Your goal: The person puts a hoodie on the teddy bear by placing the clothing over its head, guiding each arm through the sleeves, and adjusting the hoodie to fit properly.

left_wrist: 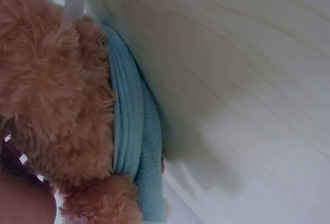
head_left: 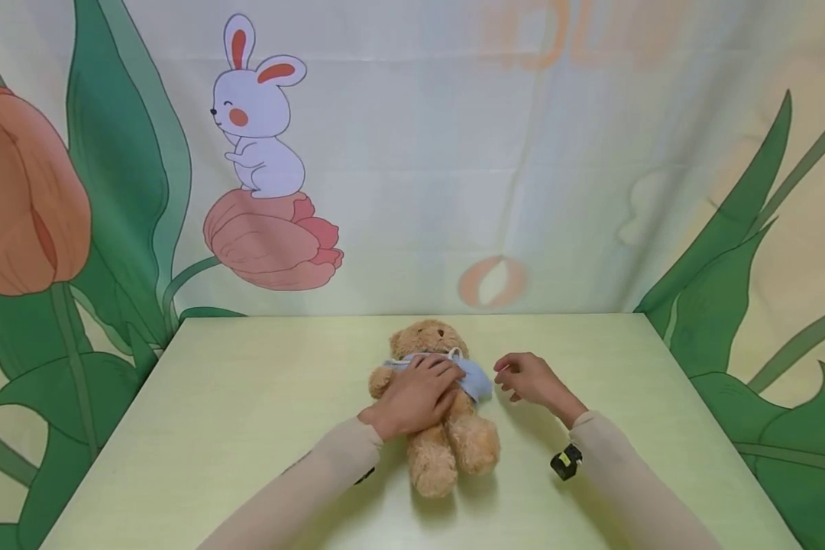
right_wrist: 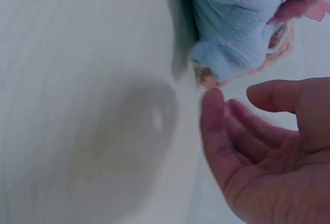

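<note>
Head view, item one: a pale tabletop, its far edge running straight along a printed curtain, its two side edges spreading toward the viewer. I note broad bare surface to the left of the toy and a narrower stretch to the right, partly taken up by the right forearm.

Item two: teddy bear, tan and shaggy, on its back at the middle of the table; head just inside the far edge, feet toward the person. Wears a light blue top with white trim near the neck. From the left wrist I read ribbed folds along the blue cloth and a small white label in the fur, its print too blurred to make out.

Item three: left hand, laid across the bear's chest, fingers extended over the cloth, not wrapped round it.

Item four: right hand, just beside the bear's sleeve; fingers loosely bent, thumb apart, a moderate gap between. Whether a fingertip touches the fur, I cannot tell.
</note>
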{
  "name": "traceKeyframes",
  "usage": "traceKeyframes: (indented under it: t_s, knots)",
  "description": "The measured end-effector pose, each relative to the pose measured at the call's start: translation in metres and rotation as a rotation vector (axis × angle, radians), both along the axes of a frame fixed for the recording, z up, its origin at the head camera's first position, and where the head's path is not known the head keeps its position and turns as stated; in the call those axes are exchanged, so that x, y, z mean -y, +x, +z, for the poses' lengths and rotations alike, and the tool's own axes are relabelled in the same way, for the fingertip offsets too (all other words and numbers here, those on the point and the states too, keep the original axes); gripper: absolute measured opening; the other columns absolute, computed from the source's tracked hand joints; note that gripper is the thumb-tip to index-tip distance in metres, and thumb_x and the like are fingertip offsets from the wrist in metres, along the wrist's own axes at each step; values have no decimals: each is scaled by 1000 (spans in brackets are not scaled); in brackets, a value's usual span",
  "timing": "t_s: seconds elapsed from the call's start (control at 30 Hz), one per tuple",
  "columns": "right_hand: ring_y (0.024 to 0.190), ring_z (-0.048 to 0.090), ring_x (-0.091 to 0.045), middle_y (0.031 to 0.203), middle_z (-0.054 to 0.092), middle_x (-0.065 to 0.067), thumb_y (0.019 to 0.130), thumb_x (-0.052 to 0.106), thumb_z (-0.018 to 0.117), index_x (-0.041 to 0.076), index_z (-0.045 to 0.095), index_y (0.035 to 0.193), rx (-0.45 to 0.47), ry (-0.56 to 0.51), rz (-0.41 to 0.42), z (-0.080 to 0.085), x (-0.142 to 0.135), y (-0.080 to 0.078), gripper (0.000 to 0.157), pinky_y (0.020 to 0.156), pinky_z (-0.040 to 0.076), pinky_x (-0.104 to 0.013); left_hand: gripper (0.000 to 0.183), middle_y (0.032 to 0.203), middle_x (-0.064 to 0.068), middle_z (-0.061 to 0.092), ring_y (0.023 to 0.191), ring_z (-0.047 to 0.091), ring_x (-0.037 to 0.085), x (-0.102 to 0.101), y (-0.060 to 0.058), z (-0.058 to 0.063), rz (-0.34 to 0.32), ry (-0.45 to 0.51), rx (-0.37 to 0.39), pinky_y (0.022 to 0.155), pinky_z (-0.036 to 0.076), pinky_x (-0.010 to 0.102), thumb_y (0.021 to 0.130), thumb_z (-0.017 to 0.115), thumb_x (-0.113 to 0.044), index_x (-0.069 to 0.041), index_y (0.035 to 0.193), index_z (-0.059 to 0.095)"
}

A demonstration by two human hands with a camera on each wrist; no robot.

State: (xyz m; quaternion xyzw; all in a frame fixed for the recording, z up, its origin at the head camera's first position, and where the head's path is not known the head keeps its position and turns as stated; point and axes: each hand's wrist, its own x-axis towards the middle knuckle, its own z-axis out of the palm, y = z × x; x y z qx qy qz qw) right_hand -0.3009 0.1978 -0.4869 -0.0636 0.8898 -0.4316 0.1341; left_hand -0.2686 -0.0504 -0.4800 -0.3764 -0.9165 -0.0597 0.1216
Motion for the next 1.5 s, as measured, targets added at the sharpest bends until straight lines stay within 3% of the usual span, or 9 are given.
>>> traceKeyframes:
  t_s: [0.17, 0.33, 0.53, 0.63, 0.77, 0.93, 1.2, 1.33, 1.5]
  knots:
    - [73, 60, -17, 89, 68, -9, 102, 37, 49, 4, 68, 98, 210, -97, 0, -12, 5, -6, 38, 59, 49, -29, 41, 143, -4, 54, 133, 44, 21, 1, -2, -1, 2, -52, 21, 110, 33, 45, 106, 38, -31, -23, 144, 50]
    - [76, 47, -18, 91, 56, -4, 101, 29, 54, 8, 63, 98, 215, -305, -65, -12, 12, -7, 23, 60, 39, -27, 41, 139, -4, 53, 131, 41, 21, 5, -3, -7, 10, -18, 59, 109, 32, 46, 106, 36, -34, -22, 140, 56]
    - [88, 52, -18, 88, 56, 2, 102, 25, 53, 14, 55, 102, 255, -609, -103, -13, 14, -8, 11, 69, 43, -28, 38, 140, -5, 55, 133, 41, 21, 13, -5, -9, 1, 65, 82, 111, 32, 47, 106, 37, -32, -21, 133, 61]
    - [86, 54, -15, 86, 58, 4, 102, 25, 53, 15, 57, 112, 298, -678, -93, -14, 12, -8, 14, 68, 45, -27, 37, 142, -6, 55, 135, 41, 21, 14, -4, -10, -10, 93, 85, 111, 32, 47, 106, 37, -31, -21, 132, 61]
    - [77, 54, -12, 83, 59, 3, 101, 19, 54, 15, 56, 133, 299, -589, -90, -15, 12, -7, 32, 61, 44, -25, 38, 142, -6, 55, 136, 40, 22, 13, -3, -10, -13, 100, 88, 112, 31, 49, 106, 36, -30, -22, 136, 58]
    - [63, 55, -9, 73, 59, 2, 97, 15, 58, 8, 60, 124, 271, -403, -114, -20, 11, -5, 28, 53, 41, -22, 42, 145, -7, 52, 135, 39, 21, 10, -2, -11, -15, 65, 52, 112, 29, 51, 106, 35, -33, -24, 144, 50]
    - [55, 47, -7, 77, 62, 1, 98, 11, 56, 7, 53, 138, 365, -484, -43, -31, 3, -11, 40, 49, 35, -21, 48, 145, -5, 49, 134, 38, 22, 12, -2, -13, -5, 66, 58, 110, 30, 53, 106, 36, -44, -25, 148, 46]
    - [61, 50, -12, 82, 66, -5, 98, 13, 58, 9, 60, 134, 197, -380, 21, -34, 9, -11, 36, 51, 38, -25, 44, 145, -4, 49, 134, 37, 23, 14, -2, -15, -16, 74, 43, 112, 28, 51, 106, 36, -42, -23, 143, 52]
    - [79, 56, -21, 96, 67, -6, 96, 14, 63, 13, 66, 128, 33, -341, -10, -36, 15, -9, 33, 58, 45, -28, 43, 152, -6, 45, 138, 37, 23, 17, -1, -15, -38, 111, 53, 114, 25, 52, 106, 37, -40, -22, 142, 54]
